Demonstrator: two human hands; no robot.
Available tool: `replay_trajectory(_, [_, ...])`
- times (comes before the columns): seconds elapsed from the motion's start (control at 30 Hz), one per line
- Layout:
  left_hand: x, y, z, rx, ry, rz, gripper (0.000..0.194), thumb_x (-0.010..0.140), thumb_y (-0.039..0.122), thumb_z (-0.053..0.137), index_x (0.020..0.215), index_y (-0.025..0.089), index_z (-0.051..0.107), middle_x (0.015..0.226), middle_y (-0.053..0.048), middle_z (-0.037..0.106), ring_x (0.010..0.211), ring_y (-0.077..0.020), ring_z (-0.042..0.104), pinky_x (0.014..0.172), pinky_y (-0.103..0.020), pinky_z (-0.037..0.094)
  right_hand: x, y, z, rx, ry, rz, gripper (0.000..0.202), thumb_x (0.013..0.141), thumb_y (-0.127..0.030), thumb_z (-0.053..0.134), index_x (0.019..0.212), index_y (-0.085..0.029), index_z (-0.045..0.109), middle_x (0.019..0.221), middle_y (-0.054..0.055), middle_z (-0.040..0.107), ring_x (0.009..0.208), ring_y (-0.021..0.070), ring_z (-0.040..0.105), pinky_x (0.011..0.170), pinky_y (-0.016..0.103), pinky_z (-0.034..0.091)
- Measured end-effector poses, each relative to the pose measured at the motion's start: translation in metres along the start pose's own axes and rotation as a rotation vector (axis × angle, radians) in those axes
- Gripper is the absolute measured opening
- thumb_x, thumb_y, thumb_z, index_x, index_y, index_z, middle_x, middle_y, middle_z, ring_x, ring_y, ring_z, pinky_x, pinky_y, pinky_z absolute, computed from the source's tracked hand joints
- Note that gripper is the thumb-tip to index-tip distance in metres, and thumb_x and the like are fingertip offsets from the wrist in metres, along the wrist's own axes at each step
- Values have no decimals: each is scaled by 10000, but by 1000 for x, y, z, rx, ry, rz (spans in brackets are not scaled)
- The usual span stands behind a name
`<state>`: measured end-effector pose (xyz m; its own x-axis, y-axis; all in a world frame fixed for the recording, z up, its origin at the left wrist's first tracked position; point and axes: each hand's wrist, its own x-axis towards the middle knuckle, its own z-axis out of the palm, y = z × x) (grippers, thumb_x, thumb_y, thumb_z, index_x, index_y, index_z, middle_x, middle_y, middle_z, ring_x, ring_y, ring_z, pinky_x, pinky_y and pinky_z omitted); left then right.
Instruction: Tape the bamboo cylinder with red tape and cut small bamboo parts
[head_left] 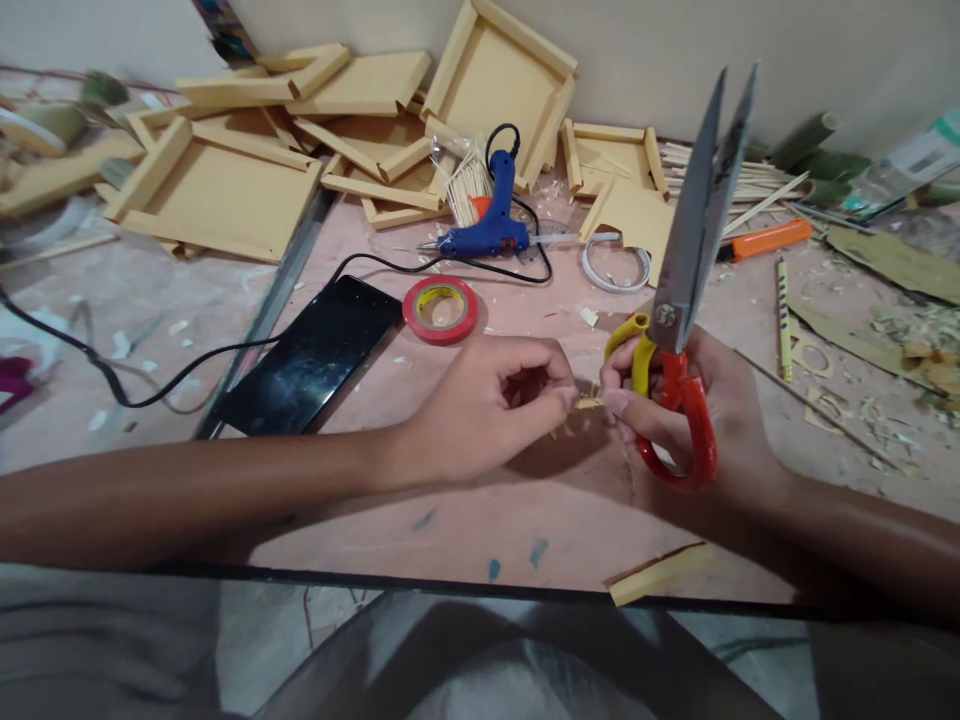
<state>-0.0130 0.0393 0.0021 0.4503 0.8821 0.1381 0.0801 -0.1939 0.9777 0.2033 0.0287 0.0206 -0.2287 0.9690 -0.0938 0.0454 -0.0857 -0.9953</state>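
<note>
My left hand (499, 400) pinches one end of a small pale strip (589, 402) above the table. The other end of this strip meets the fingertips of my right hand (697, 410). Scissors (694, 230) with red and yellow handles hang on my right hand, blades pointing up and slightly apart. A curled yellow piece (628, 338) shows beside the handles, and whether it is part of them is hard to tell. Both hands are close together, thumbs facing each other. Behind my left hand lies a roll of red tape (440, 310).
A black phone (319, 355) lies left of the tape. Behind are a blue glue gun (484, 225) with its cable, cardboard trays (217, 190) and thin sticks (465, 185). An orange cutter (771, 240) and a pencil (784, 320) lie right. A yellow strip (660, 573) rests at the front edge.
</note>
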Motion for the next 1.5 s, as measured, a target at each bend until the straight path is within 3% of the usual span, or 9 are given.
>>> replay_trajectory(0.1, [-2, -4, 2, -74, -64, -1, 301, 991, 337, 682, 763, 141, 695, 709, -12, 682, 632, -103, 564, 568, -215, 406, 0, -1, 0, -19, 46, -33, 446, 746, -346, 1002, 892, -245, 594, 789, -37, 692, 529, 100, 561, 475, 263, 468])
replay_trajectory(0.23, [-4, -4, 5, -100, -77, 13, 290, 1027, 307, 670, 809, 134, 750, 775, -41, 760, 649, -104, 635, 587, -204, 469, -1, -2, 0, -62, 26, -42, 461, 781, -411, 989, 900, -254, 573, 802, -29, 680, 549, 110, 561, 495, 282, 476])
replay_trajectory(0.37, [-2, 4, 0, -26, 23, 114, 285, 1028, 216, 646, 767, 155, 743, 686, -5, 735, 562, -81, 602, 535, -192, 462, -2, 3, -4, -18, -39, -42, 473, 797, -421, 986, 962, -265, 570, 839, -34, 640, 634, 123, 577, 557, 282, 474])
replay_trajectory(0.53, [3, 17, -15, 51, 242, 296, 279, 1034, 237, 685, 765, 192, 745, 685, 2, 711, 560, -99, 620, 523, -254, 460, -3, 14, -14, -40, -264, -56, 460, 921, -632, 816, 1099, -282, 576, 1018, 20, 601, 803, 177, 586, 662, 329, 509])
replay_trajectory(0.67, [3, 23, -19, 27, 302, 331, 266, 1026, 180, 666, 771, 204, 738, 773, -20, 765, 567, -130, 660, 520, -316, 478, -5, 12, -15, -169, -393, -132, 441, 958, -650, 750, 1020, -287, 509, 919, 7, 513, 797, 200, 510, 690, 364, 488])
replay_trajectory(0.77, [1, 25, -18, 30, 306, 334, 257, 1023, 173, 668, 780, 207, 744, 760, -12, 757, 567, -125, 650, 507, -319, 471, -6, 9, -14, -250, -417, -190, 467, 938, -641, 756, 982, -280, 463, 873, -5, 440, 769, 201, 456, 666, 370, 444])
replay_trajectory(1.0, [1, 26, -17, 115, 241, 386, 259, 1003, 129, 641, 764, 218, 691, 696, 12, 712, 632, -116, 638, 611, -295, 511, -6, 8, -11, -275, -456, -161, 457, 919, -589, 777, 986, -280, 447, 832, -11, 443, 742, 203, 469, 625, 362, 391])
replay_trajectory(1.5, [6, 24, -19, 147, 202, 459, 241, 998, 151, 659, 763, 203, 676, 675, 7, 713, 618, -117, 655, 611, -252, 529, -7, 9, -11, -222, -424, -108, 482, 888, -617, 824, 970, -278, 491, 829, -16, 428, 747, 195, 478, 623, 343, 421])
